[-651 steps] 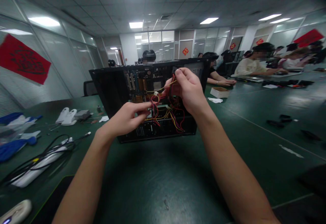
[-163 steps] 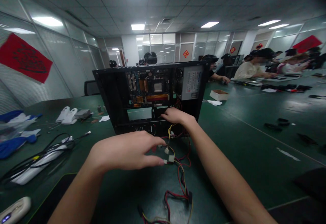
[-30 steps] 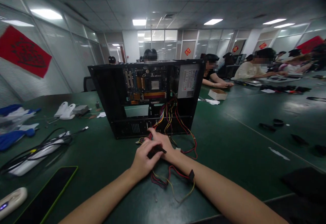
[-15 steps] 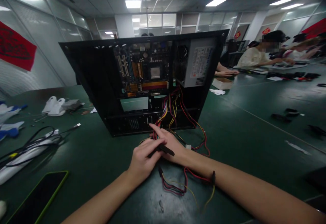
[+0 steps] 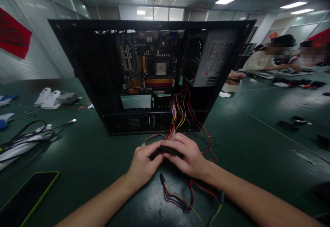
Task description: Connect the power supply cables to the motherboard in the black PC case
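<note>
A: Hands, and their contents?

B: Left hand (image 5: 146, 160), one: thumb and fingers drawn close on the left part of a long black connector (image 5: 172, 150). Right hand (image 5: 191, 154), one: thumb and fingers pinched on the same piece from the right, close against the left fingertips. Details of the connector: too dark to tell.

A: Location of that piece?

B: Above the green table (image 5: 116, 192), in front of the computer case (image 5: 154, 24). A multicoloured cable bundle (image 5: 174, 120) ran down from the case to behind the hands; its lower end was hidden.

A: The case itself?

B: Black, one, upright on the table, open side toward the wearer. Inside: motherboard (image 5: 154, 53), middle; grey power supply (image 5: 210, 63), upper right corner.

A: Loose leads?

B: Red, black and yellow wires (image 5: 177, 201), lying nearer the wearer than the hands. One small black plug (image 5: 162, 178) at their left end, a second dark plug (image 5: 222, 196) to the right.

A: Remaining stock?

B: Left: black slab with green rim (image 5: 31, 192); coiled black cable (image 5: 38, 134) over a white bar. Right: pale box (image 5: 231, 86), beyond the case; farther off, a person in a pale top (image 5: 255, 62).
</note>
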Tool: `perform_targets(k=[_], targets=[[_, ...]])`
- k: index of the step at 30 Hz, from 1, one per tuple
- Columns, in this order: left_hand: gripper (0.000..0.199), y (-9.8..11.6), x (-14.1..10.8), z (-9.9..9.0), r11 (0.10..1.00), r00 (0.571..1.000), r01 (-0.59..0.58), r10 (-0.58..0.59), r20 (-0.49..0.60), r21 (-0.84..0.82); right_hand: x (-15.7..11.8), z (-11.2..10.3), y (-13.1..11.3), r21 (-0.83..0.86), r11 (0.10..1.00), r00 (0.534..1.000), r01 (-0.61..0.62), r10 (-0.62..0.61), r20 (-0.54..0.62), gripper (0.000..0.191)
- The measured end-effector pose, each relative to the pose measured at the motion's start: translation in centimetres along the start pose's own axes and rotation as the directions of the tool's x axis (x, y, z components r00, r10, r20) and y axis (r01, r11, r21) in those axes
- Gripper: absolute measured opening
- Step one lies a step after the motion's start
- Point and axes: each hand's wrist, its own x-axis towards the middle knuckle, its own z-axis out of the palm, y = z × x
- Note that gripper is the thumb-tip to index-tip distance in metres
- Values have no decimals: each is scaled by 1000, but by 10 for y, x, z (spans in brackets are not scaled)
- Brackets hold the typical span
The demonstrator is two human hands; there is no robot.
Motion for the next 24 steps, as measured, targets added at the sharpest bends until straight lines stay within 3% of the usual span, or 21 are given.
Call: perform_targets(k=[4, 9, 16, 24], targets=[[30, 0, 1, 1, 1000, 999, 26, -26, -45, -9, -2, 4, 5, 155, 984, 994, -82, 93, -65, 28], [25, -3, 3, -1, 1000, 994, 0, -2, -109, -16, -4, 6, 9, 241, 963, 991, -121, 133, -34, 32], [30, -1, 1, 0, 989, 985, -146, 143, -99, -15, -6, -5, 0, 189, 978, 995, -89, 97, -33, 31], [36, -4, -5, 1, 984, 984, -168, 171, -56, 60, -3, -7, 1, 95, 995, 1000, 17, -17, -1, 30]])
